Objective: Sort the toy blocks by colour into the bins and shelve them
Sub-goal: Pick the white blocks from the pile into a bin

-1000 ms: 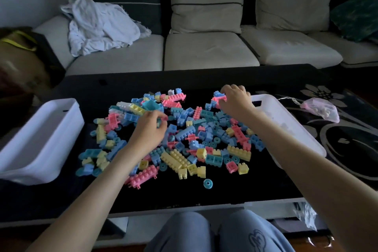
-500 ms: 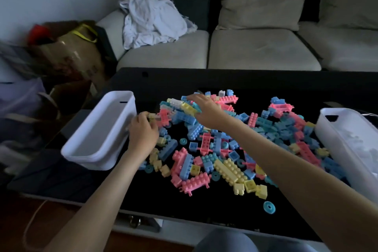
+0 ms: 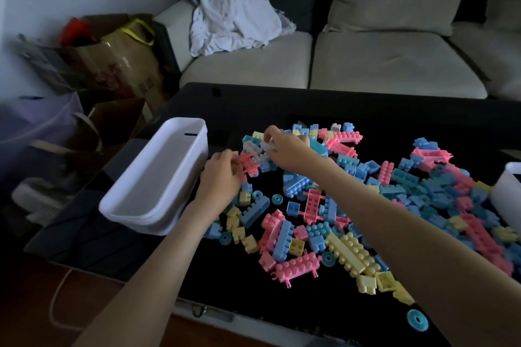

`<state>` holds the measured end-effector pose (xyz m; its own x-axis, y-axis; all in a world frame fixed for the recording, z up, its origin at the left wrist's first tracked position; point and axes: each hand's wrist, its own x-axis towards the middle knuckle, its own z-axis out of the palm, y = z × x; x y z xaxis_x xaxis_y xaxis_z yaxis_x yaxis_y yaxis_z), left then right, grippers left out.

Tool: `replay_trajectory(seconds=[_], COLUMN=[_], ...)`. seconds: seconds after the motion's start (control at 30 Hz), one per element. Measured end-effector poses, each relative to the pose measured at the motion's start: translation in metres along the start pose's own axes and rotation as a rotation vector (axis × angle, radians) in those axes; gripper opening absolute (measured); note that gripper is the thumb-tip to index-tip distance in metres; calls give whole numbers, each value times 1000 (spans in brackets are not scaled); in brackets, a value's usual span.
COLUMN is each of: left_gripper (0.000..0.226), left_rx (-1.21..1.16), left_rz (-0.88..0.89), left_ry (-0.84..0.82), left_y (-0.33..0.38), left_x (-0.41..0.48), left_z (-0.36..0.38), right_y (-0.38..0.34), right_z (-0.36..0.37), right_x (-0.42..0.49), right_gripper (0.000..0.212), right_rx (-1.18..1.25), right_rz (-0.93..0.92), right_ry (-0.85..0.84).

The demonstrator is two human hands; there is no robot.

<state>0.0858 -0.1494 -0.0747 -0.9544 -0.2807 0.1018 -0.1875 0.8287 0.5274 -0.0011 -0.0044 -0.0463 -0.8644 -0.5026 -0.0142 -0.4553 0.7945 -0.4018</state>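
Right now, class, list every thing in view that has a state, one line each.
left bin: upright, looks empty.
right bin: mostly out of frame, contents unclear.
toy blocks: unsorted, heaped on the table.
left hand: fingers curled at pile's edge, hold unclear.
right hand: pinches a white block.

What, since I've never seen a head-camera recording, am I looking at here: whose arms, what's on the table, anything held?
No machine: one camera worn on a person's head looks forward and down, so the arms are the wearer's. On the black table lies a pile of pink, blue and yellow toy blocks, with a white bin at its left and a second bin at the right edge. The right hand pinches a pale block; the left hand curls beside a pink block, grip unclear. A sofa stands behind.
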Motion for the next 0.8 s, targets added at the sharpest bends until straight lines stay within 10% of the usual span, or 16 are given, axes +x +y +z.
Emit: replay_trajectory(seconds=[0.3,0.8], left_gripper=[21,29], left_rx=[203,128], left_rz=[-4,146], left_ry=[-158,154], left_y=[5,25], left_x=[11,19], left_z=[-12,-26], right_y=[4,-13], right_z=[-9,8], right_x=[-11,6], right_gripper=[28,24], right_rx=[45,-16], right_rz=[-29,-51], right_ry=[-13,-16])
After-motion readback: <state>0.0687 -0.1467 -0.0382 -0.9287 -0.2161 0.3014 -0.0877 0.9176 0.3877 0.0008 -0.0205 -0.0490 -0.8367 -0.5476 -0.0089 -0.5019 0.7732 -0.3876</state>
